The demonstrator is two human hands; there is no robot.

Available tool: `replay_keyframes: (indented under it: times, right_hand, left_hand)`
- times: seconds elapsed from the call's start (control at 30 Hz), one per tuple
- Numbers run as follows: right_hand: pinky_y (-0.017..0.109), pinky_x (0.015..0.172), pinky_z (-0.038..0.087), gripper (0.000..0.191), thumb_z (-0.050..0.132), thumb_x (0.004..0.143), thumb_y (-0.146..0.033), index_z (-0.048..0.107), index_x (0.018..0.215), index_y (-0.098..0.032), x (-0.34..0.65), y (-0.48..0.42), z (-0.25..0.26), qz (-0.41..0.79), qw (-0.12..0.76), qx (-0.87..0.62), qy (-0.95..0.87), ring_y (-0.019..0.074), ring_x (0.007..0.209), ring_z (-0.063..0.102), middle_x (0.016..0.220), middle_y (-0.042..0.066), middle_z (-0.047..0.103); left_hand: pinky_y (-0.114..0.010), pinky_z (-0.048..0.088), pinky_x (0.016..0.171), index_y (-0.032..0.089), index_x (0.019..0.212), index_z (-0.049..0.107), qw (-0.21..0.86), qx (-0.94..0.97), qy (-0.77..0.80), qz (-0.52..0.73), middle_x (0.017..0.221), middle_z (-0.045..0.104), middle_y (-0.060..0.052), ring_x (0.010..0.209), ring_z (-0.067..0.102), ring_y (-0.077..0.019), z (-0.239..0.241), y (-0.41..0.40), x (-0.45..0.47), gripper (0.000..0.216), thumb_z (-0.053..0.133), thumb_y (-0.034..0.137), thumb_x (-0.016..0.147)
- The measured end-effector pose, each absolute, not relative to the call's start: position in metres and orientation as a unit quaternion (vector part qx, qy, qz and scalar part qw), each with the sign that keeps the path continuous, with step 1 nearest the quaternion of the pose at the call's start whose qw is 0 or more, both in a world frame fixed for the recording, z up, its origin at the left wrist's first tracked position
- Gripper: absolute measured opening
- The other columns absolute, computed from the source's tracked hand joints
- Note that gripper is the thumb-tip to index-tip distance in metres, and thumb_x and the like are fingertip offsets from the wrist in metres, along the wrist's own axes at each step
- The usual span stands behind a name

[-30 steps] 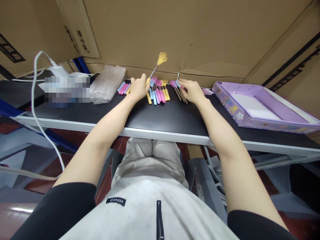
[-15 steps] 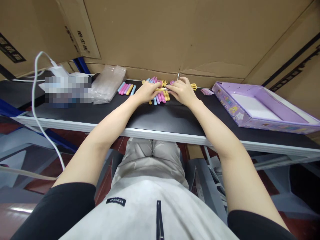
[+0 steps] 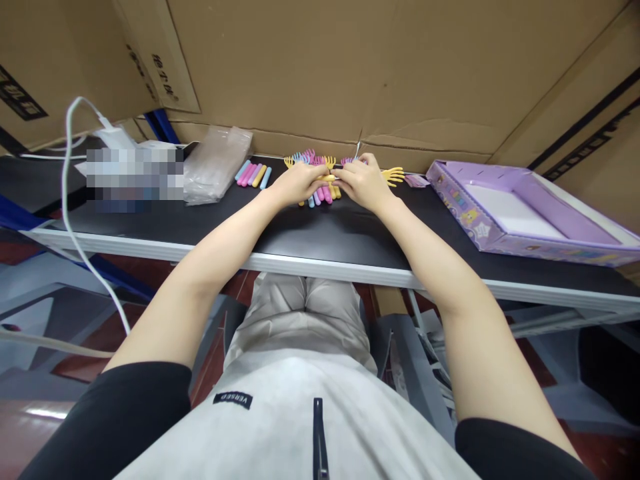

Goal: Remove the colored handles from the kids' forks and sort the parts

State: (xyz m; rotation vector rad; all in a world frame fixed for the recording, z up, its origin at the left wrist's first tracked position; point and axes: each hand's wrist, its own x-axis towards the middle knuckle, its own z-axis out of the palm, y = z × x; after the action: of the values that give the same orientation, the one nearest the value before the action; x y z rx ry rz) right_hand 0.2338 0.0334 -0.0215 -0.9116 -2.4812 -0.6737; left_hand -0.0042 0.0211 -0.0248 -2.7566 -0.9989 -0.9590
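Note:
My left hand (image 3: 299, 183) is closed around the yellow handle (image 3: 327, 178) of a hand-shaped back scratcher, over the black table. My right hand (image 3: 366, 183) is pinched on the same piece from the other side, the fingertips of both hands nearly meeting. A yellow claw end (image 3: 393, 176) with spread prongs sticks out past my right hand and seems to belong to it. Under and behind my hands lies a row of back scratchers (image 3: 320, 197) in pink, blue, purple and yellow, partly hidden by my fingers.
Several loose coloured handles (image 3: 253, 175) lie left of my hands, beside clear plastic bags (image 3: 217, 167). A purple open box (image 3: 537, 250) stands at the right, near a small pink packet (image 3: 417, 181). A white cable (image 3: 67, 193) hangs at the left. Cardboard (image 3: 310, 73) walls the back.
The yellow claw end shows more fully to the right of my right hand. My fingertips have shifted slightly on the yellow handle; both hands stay in nearly the same place.

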Motion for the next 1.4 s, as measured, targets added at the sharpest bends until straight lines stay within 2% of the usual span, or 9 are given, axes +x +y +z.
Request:
replay_keyframes:
  times: [0.17, 0.3, 0.83, 1.07, 1.4]
  right_hand:
    - [0.053, 0.107, 0.036, 0.044, 0.037, 0.113, -0.036, 0.078, 0.111, -0.019, 0.231, 0.036, -0.018, -0.225, 0.206, -0.338, -0.890, 0.0253, 0.094, 0.060, 0.094, 0.010, 0.072]
    - [0.056, 0.108, 0.036, 0.040, 0.042, 0.111, -0.035, 0.079, 0.108, -0.021, 0.232, 0.040, -0.014, -0.217, 0.220, -0.343, -0.887, 0.0251, 0.092, 0.060, 0.088, 0.008, 0.072]
    - [0.059, 0.108, 0.035, 0.038, 0.046, 0.107, -0.032, 0.082, 0.107, -0.022, 0.235, 0.038, -0.004, -0.220, 0.209, -0.361, -0.882, 0.0264, 0.091, 0.059, 0.088, 0.009, 0.076]
    - [0.061, 0.106, 0.036, 0.034, 0.049, 0.105, -0.030, 0.082, 0.105, -0.024, 0.236, 0.035, 0.000, -0.216, 0.217, -0.366, -0.879, 0.0271, 0.091, 0.058, 0.085, 0.008, 0.076]
    - [0.060, 0.106, 0.035, 0.037, 0.047, 0.106, -0.031, 0.081, 0.111, -0.021, 0.241, 0.041, -0.002, -0.216, 0.209, -0.376, -0.876, 0.0299, 0.098, 0.062, 0.100, 0.012, 0.080]
  left_hand:
    - [-0.032, 0.044, 0.074, 0.021, 0.088, 0.060, 0.025, -0.890, -0.321, -0.321, 0.069, 0.062, -0.004, 0.074, 0.067, -0.0248, -0.022, 0.021, -0.003, 0.014, 0.057, 0.028, 0.100]
    - [-0.033, 0.042, 0.073, 0.023, 0.082, 0.055, 0.018, -0.879, -0.347, -0.328, 0.067, 0.058, -0.002, 0.071, 0.064, -0.0243, -0.017, 0.020, -0.002, 0.019, 0.060, 0.030, 0.098]
    - [-0.036, 0.045, 0.080, 0.024, 0.080, 0.054, 0.030, -0.871, -0.361, -0.333, 0.064, 0.054, 0.000, 0.071, 0.059, -0.0235, -0.016, 0.031, -0.005, 0.021, 0.061, 0.037, 0.095]
    - [-0.040, 0.048, 0.087, 0.026, 0.084, 0.059, 0.032, -0.863, -0.365, -0.347, 0.063, 0.057, -0.001, 0.073, 0.061, -0.0253, -0.015, 0.031, -0.003, 0.019, 0.060, 0.040, 0.097]
    - [-0.055, 0.042, 0.105, 0.024, 0.089, 0.064, 0.056, -0.850, -0.388, -0.352, 0.070, 0.063, -0.002, 0.082, 0.066, -0.0291, -0.013, 0.026, 0.004, 0.006, 0.059, 0.025, 0.092]
